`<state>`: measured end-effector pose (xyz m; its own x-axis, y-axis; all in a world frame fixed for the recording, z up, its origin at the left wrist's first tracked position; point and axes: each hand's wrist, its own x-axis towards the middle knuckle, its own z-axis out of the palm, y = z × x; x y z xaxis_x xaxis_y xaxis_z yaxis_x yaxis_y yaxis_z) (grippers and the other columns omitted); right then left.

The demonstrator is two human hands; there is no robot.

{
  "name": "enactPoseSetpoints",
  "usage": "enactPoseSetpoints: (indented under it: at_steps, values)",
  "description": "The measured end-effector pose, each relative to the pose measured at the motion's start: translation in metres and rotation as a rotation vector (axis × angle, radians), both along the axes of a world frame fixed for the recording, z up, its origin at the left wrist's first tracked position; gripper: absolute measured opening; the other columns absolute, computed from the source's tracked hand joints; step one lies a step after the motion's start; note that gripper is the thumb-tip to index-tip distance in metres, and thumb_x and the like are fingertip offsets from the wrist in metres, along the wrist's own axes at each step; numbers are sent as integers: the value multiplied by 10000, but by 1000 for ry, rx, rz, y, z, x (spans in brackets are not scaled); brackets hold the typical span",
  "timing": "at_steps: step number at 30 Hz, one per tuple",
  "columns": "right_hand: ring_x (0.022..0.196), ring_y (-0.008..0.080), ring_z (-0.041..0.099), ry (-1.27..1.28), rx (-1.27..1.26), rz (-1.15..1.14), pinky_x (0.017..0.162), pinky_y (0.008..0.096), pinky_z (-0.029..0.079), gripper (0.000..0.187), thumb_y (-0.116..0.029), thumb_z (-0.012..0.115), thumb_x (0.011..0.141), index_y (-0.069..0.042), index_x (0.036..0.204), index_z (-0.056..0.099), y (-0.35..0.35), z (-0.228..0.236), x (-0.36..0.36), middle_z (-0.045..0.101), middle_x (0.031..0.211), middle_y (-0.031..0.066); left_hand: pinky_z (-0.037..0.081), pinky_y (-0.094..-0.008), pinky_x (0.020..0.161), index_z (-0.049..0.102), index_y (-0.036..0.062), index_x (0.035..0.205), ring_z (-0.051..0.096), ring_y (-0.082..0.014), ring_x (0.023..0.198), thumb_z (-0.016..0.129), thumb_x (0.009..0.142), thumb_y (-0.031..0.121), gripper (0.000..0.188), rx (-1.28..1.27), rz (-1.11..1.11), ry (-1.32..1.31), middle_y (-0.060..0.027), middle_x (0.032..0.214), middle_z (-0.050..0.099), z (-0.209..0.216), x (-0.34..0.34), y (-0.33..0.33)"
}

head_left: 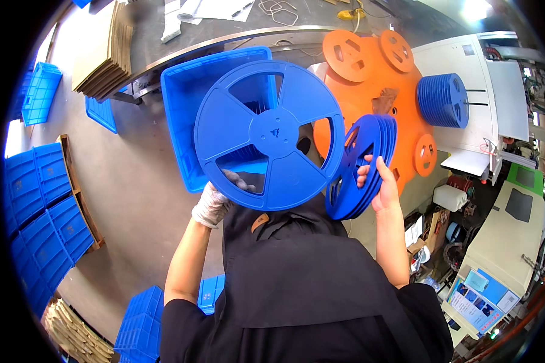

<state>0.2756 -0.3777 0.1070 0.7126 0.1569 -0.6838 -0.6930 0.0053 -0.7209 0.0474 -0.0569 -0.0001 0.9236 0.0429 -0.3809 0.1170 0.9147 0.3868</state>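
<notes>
My left hand (215, 202), in a pale knitted glove, grips the lower left rim of a large blue plastic reel disc (271, 134) with wide cut-out windows. The disc faces me, held up before my body. My bare right hand (378, 181) is closed around a stack of several similar blue reel discs (363, 166), tilted on edge just right of the large disc. Behind the large disc stands a blue plastic bin (181, 115); dark ribbed edges of more discs show inside it through the windows.
An orange round table (406, 85) with smaller orange discs (347, 55) stands beyond my right hand. Several blue reels (443, 101) hang on rods from a white machine (460, 57). A dark workbench (151, 36) lies ahead; stacked blue crates (42, 193) line the left.
</notes>
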Motion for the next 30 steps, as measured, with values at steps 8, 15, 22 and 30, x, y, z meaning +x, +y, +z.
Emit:
enactPoseSetpoints:
  at_steps: [8, 15, 22, 30]
  values:
    - [596, 174, 572, 91, 216, -134, 540, 318, 476, 376, -412, 508, 965, -48, 1053, 547, -8, -12, -10, 614, 744, 85, 547, -485, 900, 577, 67, 1090, 622, -382, 1063, 817, 704, 107, 457, -59, 39, 4, -130, 1010, 657, -11, -9, 11]
    - [598, 171, 566, 82, 213, -99, 546, 313, 464, 366, -403, 507, 966, -53, 1068, 535, -7, -18, -16, 609, 737, 81, 560, -471, 894, 581, 80, 1088, 625, -387, 1058, 830, 677, 105, 481, -44, 25, 93, -123, 1002, 661, -18, -20, 17]
    - [603, 169, 553, 85, 203, -138, 551, 315, 455, 363, -412, 500, 969, -61, 1051, 544, -19, -24, -20, 589, 741, 72, 565, -485, 875, 569, 82, 1099, 628, -383, 1059, 836, 664, 111, 511, 22, 7, 172, -114, 1005, 663, -26, -27, 24]
    - [584, 165, 569, 105, 187, -169, 535, 310, 473, 355, -405, 533, 953, -61, 1043, 540, -22, -28, -25, 613, 718, 74, 583, -448, 820, 547, 70, 1150, 649, -316, 996, 734, 754, 43, 438, 343, -62, 426, -91, 1017, 645, -49, -3, 28]
